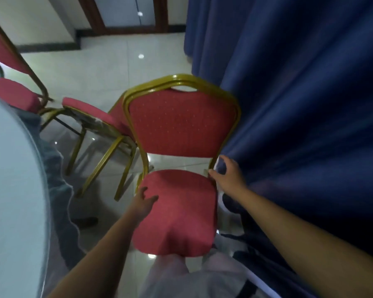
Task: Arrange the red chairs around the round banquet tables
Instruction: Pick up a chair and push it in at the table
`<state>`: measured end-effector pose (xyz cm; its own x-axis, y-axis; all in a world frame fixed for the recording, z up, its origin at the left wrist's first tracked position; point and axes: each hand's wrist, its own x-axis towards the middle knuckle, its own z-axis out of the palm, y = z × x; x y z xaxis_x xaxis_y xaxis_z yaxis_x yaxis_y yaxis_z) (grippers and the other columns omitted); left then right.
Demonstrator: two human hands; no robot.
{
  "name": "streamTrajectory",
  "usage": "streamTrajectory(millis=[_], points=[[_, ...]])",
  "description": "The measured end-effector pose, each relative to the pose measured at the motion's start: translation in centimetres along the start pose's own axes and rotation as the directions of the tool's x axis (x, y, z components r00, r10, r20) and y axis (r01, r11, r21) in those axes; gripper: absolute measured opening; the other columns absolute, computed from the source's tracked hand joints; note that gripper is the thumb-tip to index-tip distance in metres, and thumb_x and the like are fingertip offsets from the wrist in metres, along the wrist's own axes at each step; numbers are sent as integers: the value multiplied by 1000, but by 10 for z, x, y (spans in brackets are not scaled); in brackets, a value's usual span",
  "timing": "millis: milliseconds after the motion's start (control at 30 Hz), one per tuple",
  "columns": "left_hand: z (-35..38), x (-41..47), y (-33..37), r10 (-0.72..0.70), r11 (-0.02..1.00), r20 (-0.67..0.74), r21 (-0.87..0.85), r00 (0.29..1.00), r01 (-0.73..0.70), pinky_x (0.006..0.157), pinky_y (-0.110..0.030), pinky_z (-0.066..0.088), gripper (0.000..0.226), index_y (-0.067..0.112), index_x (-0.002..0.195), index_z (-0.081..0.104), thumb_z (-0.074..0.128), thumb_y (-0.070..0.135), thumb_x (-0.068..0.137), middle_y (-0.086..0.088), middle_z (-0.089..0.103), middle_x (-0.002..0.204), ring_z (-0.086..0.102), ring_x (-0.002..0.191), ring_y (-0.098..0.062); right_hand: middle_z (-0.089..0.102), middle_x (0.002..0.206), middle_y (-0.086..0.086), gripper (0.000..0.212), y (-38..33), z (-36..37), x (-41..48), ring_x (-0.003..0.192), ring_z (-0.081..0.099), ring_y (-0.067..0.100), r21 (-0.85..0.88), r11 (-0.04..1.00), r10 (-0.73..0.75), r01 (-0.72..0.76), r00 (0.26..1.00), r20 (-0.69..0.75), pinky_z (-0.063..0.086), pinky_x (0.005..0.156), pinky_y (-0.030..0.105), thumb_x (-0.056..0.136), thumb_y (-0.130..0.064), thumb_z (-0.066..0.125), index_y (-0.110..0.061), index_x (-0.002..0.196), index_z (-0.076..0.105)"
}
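Observation:
A red chair [181, 130] with a gold metal frame stands right in front of me, its back toward the far side. My left hand [143, 201] rests on the left edge of its seat cushion with fingers spread. My right hand [227, 173] grips the rear right corner of the seat beside the frame post. A second red chair [95, 114] stands tilted just behind it to the left. A third red chair [11, 91] is at the far left. The round table's edge [15, 190] fills the left side.
A dark blue curtain [299, 93] hangs along the whole right side, touching the chair's back. A grey tablecloth skirt [58, 190] drapes from the table. Glossy white floor tiles [108, 67] stretch toward a wall with dark skirting and a wooden door frame.

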<state>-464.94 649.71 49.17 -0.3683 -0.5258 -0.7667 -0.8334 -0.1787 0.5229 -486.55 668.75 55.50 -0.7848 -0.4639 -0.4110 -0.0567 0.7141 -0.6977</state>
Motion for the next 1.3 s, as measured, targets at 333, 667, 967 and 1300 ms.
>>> streamTrajectory(millis=[333, 667, 967, 1300], points=[[15, -72, 15, -48, 983, -62, -178, 997, 37, 68, -31, 47, 44, 14, 138, 47, 60, 17, 96, -16, 58, 117, 56, 83, -24, 18, 162, 6, 89, -121, -82, 107, 147, 20, 33, -346, 899, -292, 270, 956, -11, 22, 115, 54, 85, -60, 64, -30, 155, 18], [40, -123, -20, -102, 901, -224, -434, 969, -6, 69, -34, 48, 35, 17, 128, 56, 62, 14, 94, -8, 63, 106, 58, 84, -21, 64, 112, 11, 55, -117, -82, 125, 104, 59, 36, -470, 825, -323, 312, 945, 61, 47, 88, 44, 88, -68, 53, -21, 114, 60], [55, -160, 55, 97, 856, -261, -470, 960, -214, 72, -30, 49, 50, 20, 136, 51, 65, 38, 92, -9, 60, 125, 61, 94, -17, 64, 114, 14, 55, -84, -40, 4, 103, 60, 38, -537, 794, -345, 286, 938, -11, 39, 72, 38, 94, -62, 49, -14, 118, 58], [20, -216, 74, 260, 847, -663, -194, 703, -496, 110, -45, 39, 55, 23, 139, 51, 66, 25, 85, -1, 48, 140, 46, 130, -24, 73, 93, -8, 45, -49, -6, -127, 88, 68, 20, -126, 933, -228, 338, 823, 520, 56, 83, 40, 81, -72, 51, -35, 98, 68]])
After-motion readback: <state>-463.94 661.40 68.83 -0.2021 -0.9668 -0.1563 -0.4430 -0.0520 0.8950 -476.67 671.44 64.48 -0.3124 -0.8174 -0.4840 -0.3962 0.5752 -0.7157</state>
